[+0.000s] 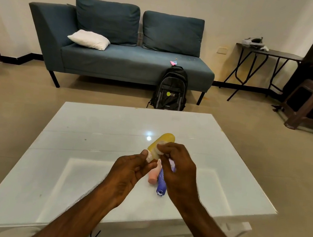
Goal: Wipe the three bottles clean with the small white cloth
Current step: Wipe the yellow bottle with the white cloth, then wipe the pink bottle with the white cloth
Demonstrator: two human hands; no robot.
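A yellow bottle [161,141] is held up over the white table [82,149], tilted away from me. My left hand [128,170] grips its white cap end. My right hand [177,167] presses the small white cloth [160,151] against the bottle's side; only a bit of cloth shows between the fingers. Beneath my hands, a pink bottle [154,176] and a purple bottle [161,185] lie side by side on the table, partly hidden by my right hand.
A glossy white coffee table fills the foreground. Beyond it on the floor stand a blue sofa [120,55] with a white pillow and a black backpack [171,90]. A dark folding table [264,58] and a brown stool [309,104] are at the right.
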